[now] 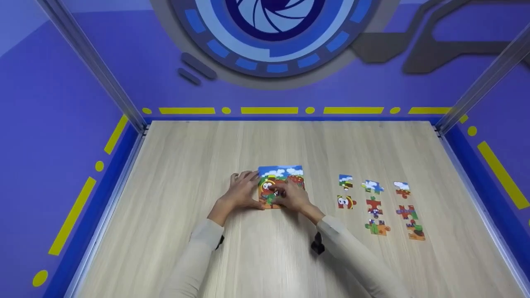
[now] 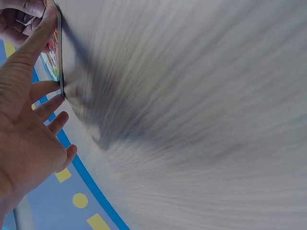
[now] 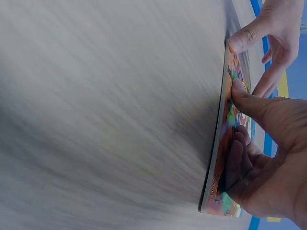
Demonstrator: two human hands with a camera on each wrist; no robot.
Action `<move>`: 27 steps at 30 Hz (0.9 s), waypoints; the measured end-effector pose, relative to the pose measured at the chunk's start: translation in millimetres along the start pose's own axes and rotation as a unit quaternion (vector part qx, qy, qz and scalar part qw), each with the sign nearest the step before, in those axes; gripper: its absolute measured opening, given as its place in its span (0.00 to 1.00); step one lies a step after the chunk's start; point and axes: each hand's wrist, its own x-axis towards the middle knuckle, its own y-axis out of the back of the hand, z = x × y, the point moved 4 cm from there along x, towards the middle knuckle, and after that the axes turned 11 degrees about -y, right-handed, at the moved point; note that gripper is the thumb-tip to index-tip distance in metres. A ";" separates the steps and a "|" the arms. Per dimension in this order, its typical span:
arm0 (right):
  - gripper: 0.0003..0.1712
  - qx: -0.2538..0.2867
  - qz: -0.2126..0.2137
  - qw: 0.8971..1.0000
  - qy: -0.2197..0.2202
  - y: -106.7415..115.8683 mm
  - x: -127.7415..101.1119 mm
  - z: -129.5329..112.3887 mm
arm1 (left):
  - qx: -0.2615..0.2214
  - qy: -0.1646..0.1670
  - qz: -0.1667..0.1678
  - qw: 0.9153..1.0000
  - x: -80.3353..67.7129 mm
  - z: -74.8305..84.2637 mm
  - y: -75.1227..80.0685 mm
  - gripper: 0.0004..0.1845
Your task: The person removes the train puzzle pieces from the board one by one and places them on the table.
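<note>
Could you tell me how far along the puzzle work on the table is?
Nine loose puzzle pieces already lie spread in rows on the table, right of the puzzle board. In hand: the left hand touches the board's left edge with straight fingers, and the right hand rests on its picture; whether it pinches a piece is unclear. The board still looks mostly filled.
</note>
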 end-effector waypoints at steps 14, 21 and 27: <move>0.23 0.064 0.004 0.998 0.027 6.0 1.9 -4.5 | 0.006 0.029 -0.009 1.000 5.0 -1.6 4.2 0.55; 0.23 0.084 0.013 0.996 0.012 2.4 -8.6 -4.9 | 0.003 0.033 -0.017 0.999 5.2 2.5 2.4 0.55; 0.24 0.125 0.022 0.991 0.033 1.9 -15.2 -7.3 | 0.006 0.039 -0.023 0.999 3.7 3.6 0.8 0.55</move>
